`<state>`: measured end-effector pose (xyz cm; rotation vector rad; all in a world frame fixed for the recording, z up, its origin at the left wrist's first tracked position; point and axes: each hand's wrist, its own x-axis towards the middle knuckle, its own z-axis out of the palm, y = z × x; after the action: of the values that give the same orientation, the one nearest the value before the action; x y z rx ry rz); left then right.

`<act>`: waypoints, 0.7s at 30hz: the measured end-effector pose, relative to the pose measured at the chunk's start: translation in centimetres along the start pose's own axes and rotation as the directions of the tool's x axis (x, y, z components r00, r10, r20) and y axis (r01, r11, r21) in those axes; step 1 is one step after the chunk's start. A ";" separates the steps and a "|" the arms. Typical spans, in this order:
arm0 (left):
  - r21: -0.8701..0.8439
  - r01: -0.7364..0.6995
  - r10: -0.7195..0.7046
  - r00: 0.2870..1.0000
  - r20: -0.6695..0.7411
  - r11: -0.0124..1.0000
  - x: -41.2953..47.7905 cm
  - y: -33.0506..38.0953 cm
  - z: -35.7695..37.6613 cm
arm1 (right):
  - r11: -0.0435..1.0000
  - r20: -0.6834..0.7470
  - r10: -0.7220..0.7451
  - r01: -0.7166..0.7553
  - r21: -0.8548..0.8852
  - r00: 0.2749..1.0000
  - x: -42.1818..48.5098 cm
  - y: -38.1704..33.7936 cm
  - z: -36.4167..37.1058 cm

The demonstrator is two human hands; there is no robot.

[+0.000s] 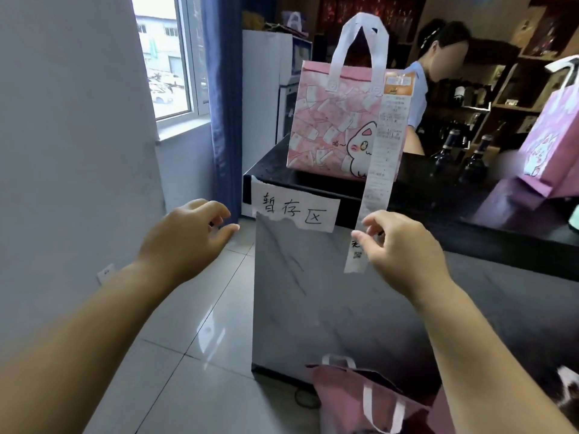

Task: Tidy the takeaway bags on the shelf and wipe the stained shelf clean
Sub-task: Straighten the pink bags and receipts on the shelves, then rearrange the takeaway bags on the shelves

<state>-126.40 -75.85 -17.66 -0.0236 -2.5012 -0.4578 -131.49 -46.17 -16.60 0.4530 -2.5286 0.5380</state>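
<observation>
My right hand pinches the lower part of a long receipt between thumb and fingertips. My left hand holds nothing, fingers loosely curled, left of the tabletop's corner. The receipt hangs from the pink takeaway bag, upright near the left end of the black tabletop. A handwritten paper label sticks to its front edge; a second pink bag stands further right

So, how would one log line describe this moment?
left hand: holds nothing | right hand: pinches receipt hanging off pink bag | pink bag: upright on black shelf
</observation>
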 end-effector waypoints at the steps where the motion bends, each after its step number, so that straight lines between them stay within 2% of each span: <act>1: 0.009 0.010 -0.010 1.000 0.009 1.000 -1.5 -0.1 -0.9 | 1.000 0.034 -0.012 0.011 0.006 0.999 -1.2 -1.0 0.0; 6: 0.088 0.081 -0.084 0.996 0.034 0.993 -8.8 -0.5 -5.5 | 0.993 0.189 -0.116 0.115 0.019 0.975 -5.9 -5.6 -0.4; 13: 0.202 0.222 -0.226 0.974 -0.006 0.954 -19.6 1.0 -11.8 | 0.934 0.244 -0.355 0.334 0.126 0.902 -10.8 -10.6 -1.5; 17: 0.253 0.369 -0.356 0.929 -0.099 0.894 -26.9 3.7 -14.5 | 0.861 0.265 -0.505 0.458 0.221 0.821 -14.1 -12.8 -2.1; 21: 0.270 0.522 -0.511 0.852 -0.116 0.809 -34.9 7.5 -16.6 | 0.759 0.280 -0.648 0.566 0.323 0.708 -18.2 -15.2 -3.3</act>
<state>-87.53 -71.28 -21.99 0.7981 -2.4897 -0.2864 -109.01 -54.05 -19.55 1.5518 -2.4406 0.4871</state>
